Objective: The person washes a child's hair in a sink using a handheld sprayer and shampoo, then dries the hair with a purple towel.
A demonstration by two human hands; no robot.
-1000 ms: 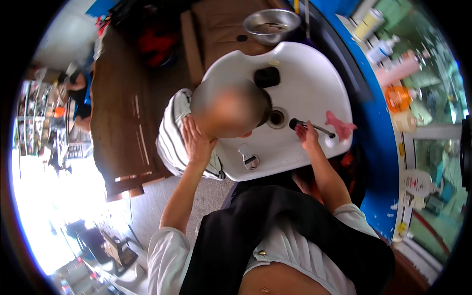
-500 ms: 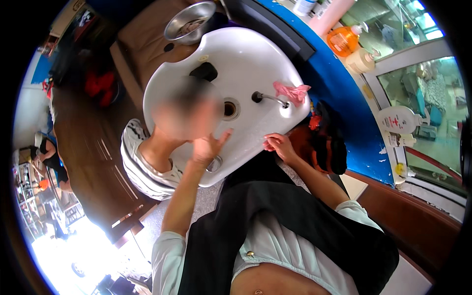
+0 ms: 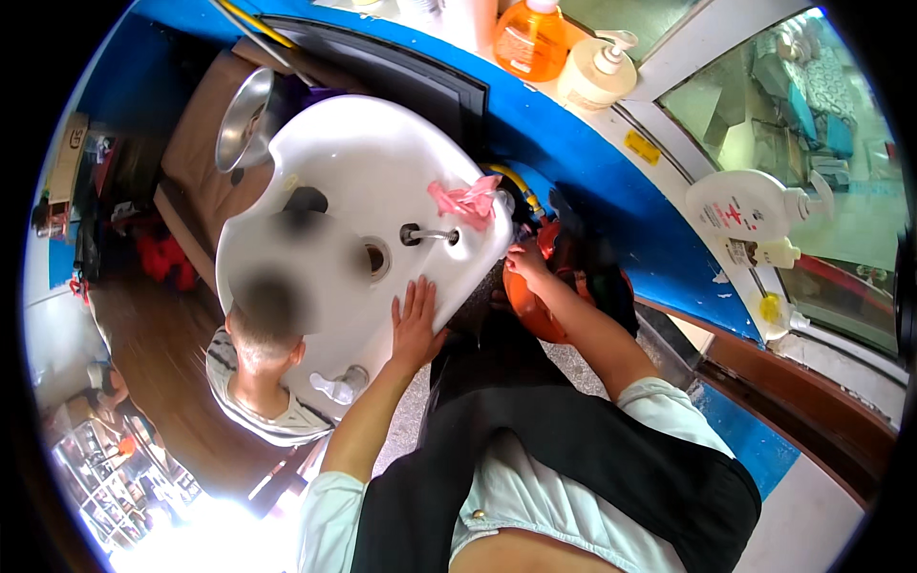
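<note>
My left hand (image 3: 416, 323) lies flat with fingers spread on the near inner slope of a white wash basin (image 3: 334, 115). A person (image 3: 258, 363) in a striped top leans over the basin at its left, the head blurred. My right hand (image 3: 525, 260) is off the basin's right end, beside an orange-red rounded object (image 3: 537, 310). Its fingers are curled, and what they grip is hidden. Inside the basin are a shower head on a short hose (image 3: 425, 234), a drain (image 3: 377, 258) and a crumpled pink cloth (image 3: 465, 201).
A metal bowl (image 3: 239, 134) stands by the basin's far left, near a brown padded seat (image 3: 201, 124). Along the window ledge are an orange pump bottle (image 3: 528, 43), a cream pump bottle (image 3: 597, 74) and a white pump bottle (image 3: 740, 207). A yellow hose (image 3: 516, 181) runs behind the basin.
My left hand has left the person's face and now rests on the basin. My right hand has moved past the basin's right end. The view has shifted, and the person's head has turned away.
</note>
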